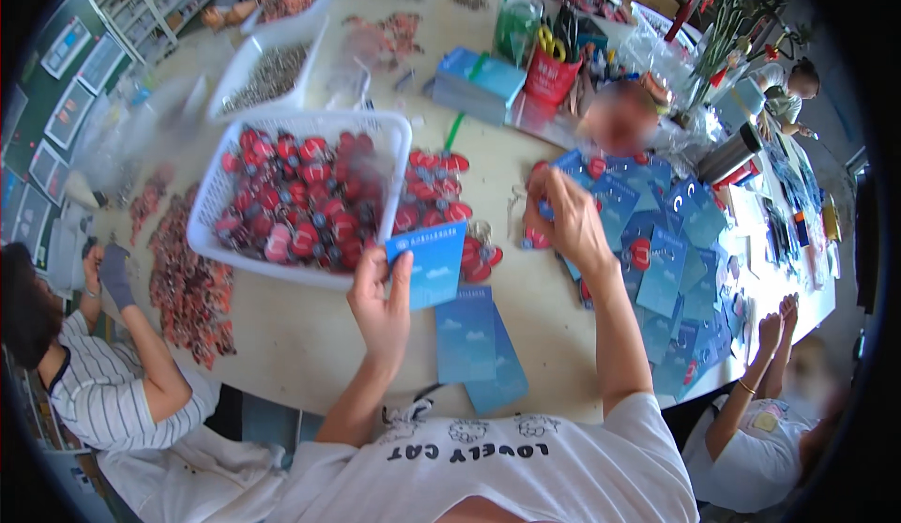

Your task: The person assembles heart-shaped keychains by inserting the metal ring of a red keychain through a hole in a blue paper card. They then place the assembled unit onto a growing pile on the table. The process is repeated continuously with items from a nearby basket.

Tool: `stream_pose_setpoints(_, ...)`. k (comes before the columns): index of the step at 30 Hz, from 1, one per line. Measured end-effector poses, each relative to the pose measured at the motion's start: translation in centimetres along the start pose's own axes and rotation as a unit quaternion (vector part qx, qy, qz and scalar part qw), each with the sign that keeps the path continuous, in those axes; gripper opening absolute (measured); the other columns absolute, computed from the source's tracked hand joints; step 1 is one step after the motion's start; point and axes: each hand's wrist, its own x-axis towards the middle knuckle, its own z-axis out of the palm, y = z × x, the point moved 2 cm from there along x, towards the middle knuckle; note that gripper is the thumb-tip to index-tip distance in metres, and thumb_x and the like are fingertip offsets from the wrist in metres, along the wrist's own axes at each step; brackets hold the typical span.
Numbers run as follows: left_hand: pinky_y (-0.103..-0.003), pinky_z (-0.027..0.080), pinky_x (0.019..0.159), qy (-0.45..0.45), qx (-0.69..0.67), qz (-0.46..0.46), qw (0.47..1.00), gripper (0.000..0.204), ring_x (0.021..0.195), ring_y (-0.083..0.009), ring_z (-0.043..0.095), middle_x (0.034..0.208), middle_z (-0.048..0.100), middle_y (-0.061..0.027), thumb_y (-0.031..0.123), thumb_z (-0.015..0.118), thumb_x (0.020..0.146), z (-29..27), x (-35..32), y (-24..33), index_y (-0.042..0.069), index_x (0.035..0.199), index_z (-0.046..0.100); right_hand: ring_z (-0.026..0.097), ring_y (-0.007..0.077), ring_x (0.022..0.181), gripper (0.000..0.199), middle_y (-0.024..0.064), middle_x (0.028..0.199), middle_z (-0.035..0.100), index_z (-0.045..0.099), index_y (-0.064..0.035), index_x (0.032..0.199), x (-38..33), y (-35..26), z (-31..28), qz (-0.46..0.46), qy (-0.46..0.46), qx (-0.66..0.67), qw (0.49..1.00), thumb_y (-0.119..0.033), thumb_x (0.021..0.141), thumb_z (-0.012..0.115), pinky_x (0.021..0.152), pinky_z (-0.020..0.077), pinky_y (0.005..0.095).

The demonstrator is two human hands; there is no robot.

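Note:
My left hand (pixel 383 312) grips a blue card (pixel 430 265) with a cloud print, thumb on its front, holding it up over the table. To the right, my right hand (pixel 574 223) is closed in a pinch at the edge of a spread of blue cards (pixel 664 270). What its fingers hold is mostly hidden; a red piece shows just below them. Two more blue cards (pixel 466 345) lie overlapping near my body. Left of centre, a white basket (pixel 282 272) is filled with red key rings (pixel 305 237), and more red key rings (pixel 436 185) lie beside it.
Small orange-red pieces (pixel 192 288) are heaped at left. A white tray (pixel 267 68) of metal parts, a blue card stack (pixel 479 80), a red pen holder (pixel 552 75) and a steel flask (pixel 730 155) stand farther back. Co-workers sit left and right; others are across the table.

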Motion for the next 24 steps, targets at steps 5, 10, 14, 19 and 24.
stream_pose_setpoints(5, -0.022, 0.045, 0.072, -0.028, 0.045, 0.011, 0.999, 0.013, 0.079, -0.0062, 0.057, 0.083, 0.064, -0.0046, 0.008, 0.062, 0.093, 0.0, 0.5, -0.6, -0.003, 0.095, 0.056, 0.062, 0.0184, 0.065, 0.021, 0.0081, 0.076, 0.061, 0.055, -0.0021, 0.086, -0.6, -2.1, -0.8, 0.087, -0.058, 0.132, 0.986, 0.005, 0.07, 0.067, 0.059, 0.0511, 0.0313)
stream_pose_setpoints(10, -0.021, 0.045, 0.069, -0.06, 0.094, 0.054, 0.992, 0.011, 0.077, -0.0064, 0.056, 0.083, 0.063, -0.0025, 0.01, 0.061, 0.094, 1.2, 2.3, 0.3, -0.001, 0.096, 0.058, 0.065, 0.0204, 0.07, 0.021, 0.0092, 0.083, 0.065, 0.062, -0.0016, 0.098, 0.2, -4.7, -1.9, 0.03, -0.124, 0.185, 0.974, 0.002, 0.078, 0.066, 0.063, 0.0528, 0.0323)
stream_pose_setpoints(14, -0.021, 0.044, 0.072, -0.074, 0.034, 0.002, 0.997, 0.011, 0.081, -0.0065, 0.057, 0.088, 0.064, -0.0024, 0.01, 0.06, 0.095, 2.4, 2.0, -0.1, -0.001, 0.098, 0.059, 0.067, 0.0209, 0.075, 0.026, 0.0099, 0.089, 0.068, 0.065, -0.0037, 0.109, 0.1, -6.3, -1.6, 0.023, -0.108, 0.23, 0.967, -0.002, 0.083, 0.067, 0.067, 0.0543, 0.0326)
stream_pose_setpoints(19, -0.024, 0.044, 0.084, -0.092, -0.156, -0.08, 0.98, 0.016, 0.094, -0.0084, 0.058, 0.1, 0.064, -0.0029, 0.005, 0.062, 0.092, 4.3, 0.5, 0.0, 0.0, 0.108, 0.061, 0.071, 0.0204, 0.078, 0.021, 0.0102, 0.089, 0.07, 0.064, -0.0007, 0.103, -0.2, -7.1, -0.6, 0.102, -0.035, 0.24, 0.965, -0.003, 0.082, 0.071, 0.069, 0.0564, 0.0304)
stream_pose_setpoints(24, -0.026, 0.043, 0.091, -0.085, -0.228, -0.106, 0.964, 0.025, 0.101, -0.0106, 0.058, 0.108, 0.063, -0.0052, 0.001, 0.063, 0.09, 4.6, -0.2, -0.3, -0.001, 0.114, 0.061, 0.07, 0.0187, 0.069, 0.013, 0.0091, 0.081, 0.07, 0.067, 0.0002, 0.089, -0.4, -7.3, 0.0, 0.124, -0.041, 0.218, 0.967, -0.003, 0.079, 0.074, 0.063, 0.0552, 0.0288)
